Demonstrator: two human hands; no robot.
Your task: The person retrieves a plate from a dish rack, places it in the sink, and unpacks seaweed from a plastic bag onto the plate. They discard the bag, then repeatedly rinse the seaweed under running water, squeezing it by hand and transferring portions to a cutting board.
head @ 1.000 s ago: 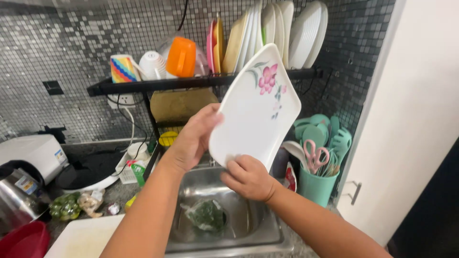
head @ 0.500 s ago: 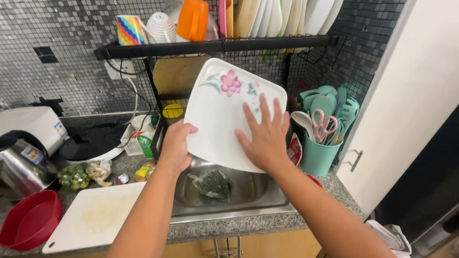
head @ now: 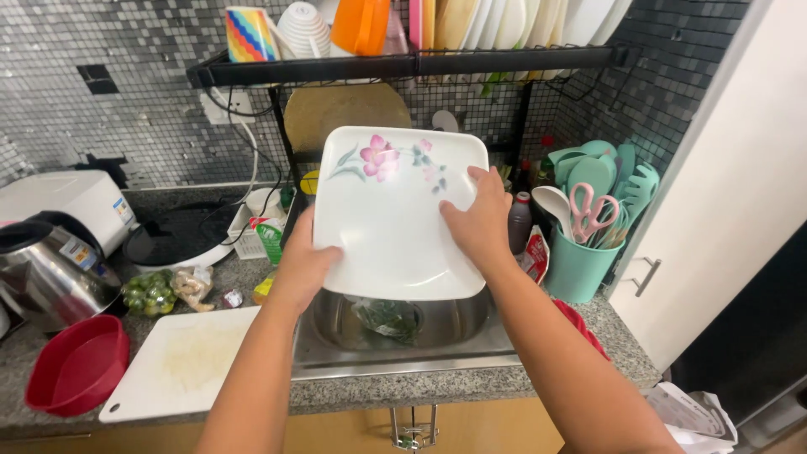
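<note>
Holding a square white plate (head: 395, 214) with a pink flower print, tilted up over the sink (head: 403, 336). Left hand (head: 303, 265) clasped on the plate's lower left edge, fingers hidden behind it; right hand (head: 479, 220) spread flat on its right side, thumb on the face, fingertips at the top corner.

Below both hands, a steel sink set in a speckled grey granite bench (head: 605, 336), with a bag of greens (head: 387, 318) lying in the basin. Left of the left hand, a white board (head: 181, 361) on the bench, a red bowl (head: 80, 363) just beyond it, and a steel kettle (head: 46, 269) further left. Near the kettle, a clear bag of green produce (head: 150, 292).

Right of the right hand, a dark bottle (head: 519, 220) close by, then a teal pot (head: 580, 262) full of teal utensils and pink scissors (head: 593, 212).

Above the hands, a black rack (head: 403, 63) carrying upright plates, an orange jug (head: 361, 23) and a striped cup (head: 250, 34). Behind, a wall (head: 109, 101) of small silver mosaic tiles; at far right, a white door (head: 740, 168) with a metal handle.
</note>
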